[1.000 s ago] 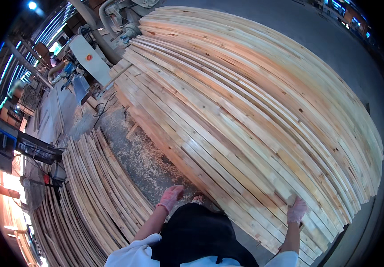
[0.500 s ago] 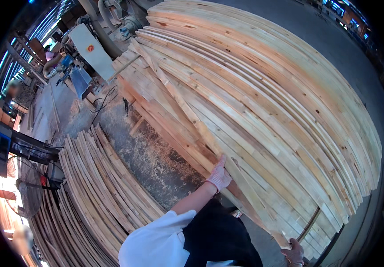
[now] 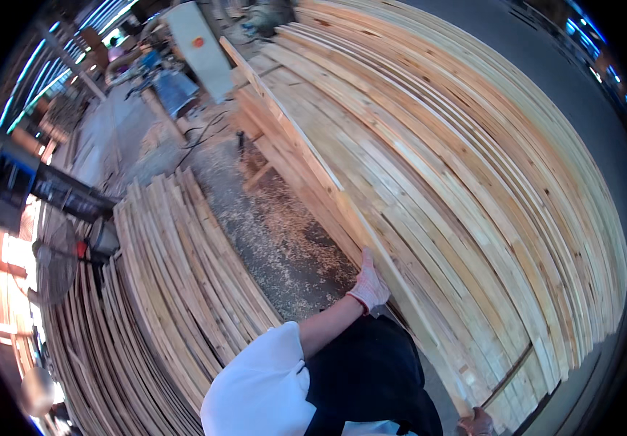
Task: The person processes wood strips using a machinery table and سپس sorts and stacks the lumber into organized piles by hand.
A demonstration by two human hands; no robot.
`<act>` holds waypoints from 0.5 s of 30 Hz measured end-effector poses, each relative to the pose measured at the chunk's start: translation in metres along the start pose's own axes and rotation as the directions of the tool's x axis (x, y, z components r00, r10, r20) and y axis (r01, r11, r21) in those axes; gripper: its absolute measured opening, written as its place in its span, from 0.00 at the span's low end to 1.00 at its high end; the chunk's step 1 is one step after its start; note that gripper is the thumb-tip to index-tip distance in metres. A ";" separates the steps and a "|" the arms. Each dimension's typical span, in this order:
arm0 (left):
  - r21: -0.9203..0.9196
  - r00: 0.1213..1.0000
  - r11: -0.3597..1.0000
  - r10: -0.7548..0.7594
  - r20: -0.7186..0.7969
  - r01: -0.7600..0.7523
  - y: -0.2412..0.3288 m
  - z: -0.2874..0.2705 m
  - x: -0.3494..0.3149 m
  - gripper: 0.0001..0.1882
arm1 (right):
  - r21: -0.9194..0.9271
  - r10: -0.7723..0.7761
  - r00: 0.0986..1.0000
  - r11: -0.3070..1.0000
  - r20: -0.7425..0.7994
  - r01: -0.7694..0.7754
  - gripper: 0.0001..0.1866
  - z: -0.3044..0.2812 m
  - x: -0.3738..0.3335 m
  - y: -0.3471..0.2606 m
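Your board (image 3: 350,209) runs along the left side of the right-hand stack (image 3: 466,182)! On your left lies a lumber pile (image 3: 191,265), sawdust (image 3: 278,229) on the floor (image 3: 215,182) between.

No lettering, label, brand, number or sign could be read, whether on the held wooden board (image 3: 293,131), the stacked boards (image 3: 473,196) or the pale cabinet (image 3: 203,62).

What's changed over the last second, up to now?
The left hand, first off the stack, and the right hand, first resting on it, have taken hold of a board. The board's far end has swung left, toward the stack's left edge. The left pile stayed put.
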State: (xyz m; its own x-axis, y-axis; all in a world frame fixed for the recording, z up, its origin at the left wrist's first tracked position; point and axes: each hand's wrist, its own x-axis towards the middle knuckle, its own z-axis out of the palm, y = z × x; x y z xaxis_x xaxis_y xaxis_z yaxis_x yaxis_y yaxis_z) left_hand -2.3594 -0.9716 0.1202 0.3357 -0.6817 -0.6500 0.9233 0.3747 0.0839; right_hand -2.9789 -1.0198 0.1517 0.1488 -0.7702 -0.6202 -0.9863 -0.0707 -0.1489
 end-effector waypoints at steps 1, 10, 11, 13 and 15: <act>-0.002 0.999 1.000 0.013 -0.036 -0.013 0.002 -0.004 -0.019 0.38 | -0.128 -0.007 0.998 0.992 0.070 0.016 0.32 -0.015 -0.008 -0.038; -0.082 0.991 0.995 0.051 -0.126 -0.061 0.032 -0.056 -0.060 0.46 | -0.319 -0.027 0.999 0.947 0.019 0.031 0.26 -0.005 -0.044 -0.101; -0.034 0.999 0.999 0.035 0.026 -0.034 0.032 -0.070 -0.058 0.41 | -0.330 -0.080 0.997 0.941 -0.013 0.071 0.25 -0.001 -0.043 -0.113; 0.107 0.995 0.994 -0.006 0.100 -0.005 0.014 -0.059 -0.077 0.33 | -0.318 -0.234 0.948 0.935 -0.215 0.159 0.26 0.035 -0.020 -0.111; 0.260 0.987 0.963 0.023 0.159 -0.064 -0.009 -0.121 -0.055 0.22 | -0.359 -0.425 0.819 0.887 -0.387 0.291 0.28 0.065 0.000 -0.143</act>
State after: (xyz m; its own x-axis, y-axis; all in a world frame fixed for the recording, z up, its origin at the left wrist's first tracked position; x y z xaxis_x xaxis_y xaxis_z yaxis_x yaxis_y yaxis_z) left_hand -2.4092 -0.8617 0.0640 0.3823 -0.7643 -0.5193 0.9164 0.2415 0.3192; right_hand -2.8332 -0.9682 0.1233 0.5134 -0.8455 -0.1468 -0.8570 -0.5141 -0.0360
